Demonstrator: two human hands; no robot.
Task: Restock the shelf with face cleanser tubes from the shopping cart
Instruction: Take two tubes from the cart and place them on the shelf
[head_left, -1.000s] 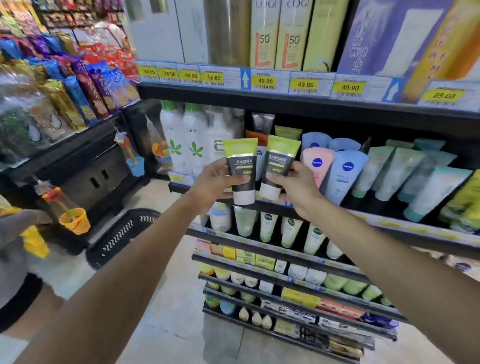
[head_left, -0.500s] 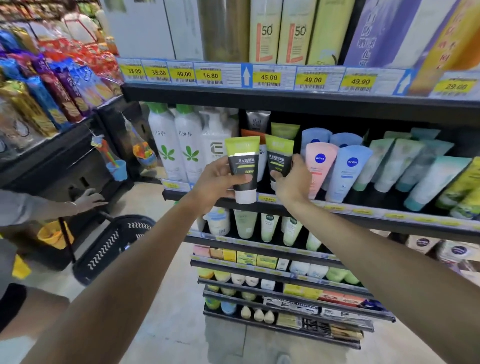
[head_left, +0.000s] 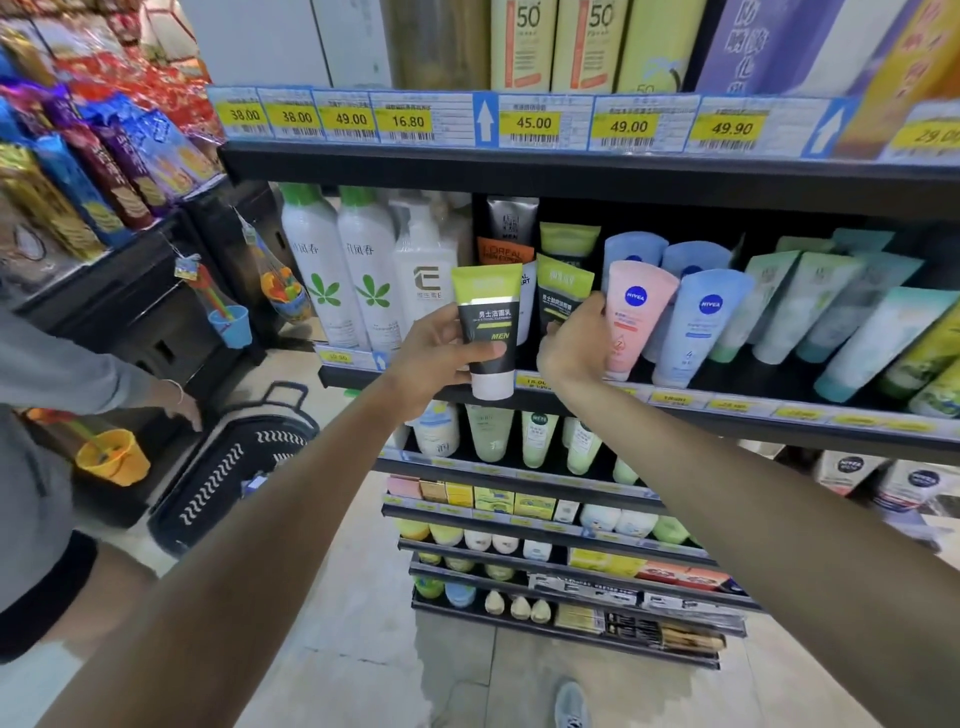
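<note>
Cleanser tube (head_left: 488, 332), green-topped and cap down, sits pinched in your left hand (head_left: 441, 358) at frame centre, just in front of the shelf (head_left: 727, 415) edge. Your right hand (head_left: 569, 345) curls round a second tube (head_left: 558, 299), setting it beside the pink tube (head_left: 631, 317). They look light, soft-walled and slick, so hold low near the stiff cap.

Black store shelving (head_left: 597, 171) is running in tiers down to a pale tiled floor (head_left: 332, 613), yellow price tags (head_left: 533, 123) lining its top edge, a snack rack (head_left: 104, 171) standing at left, even indoor light falling throughout.
</note>
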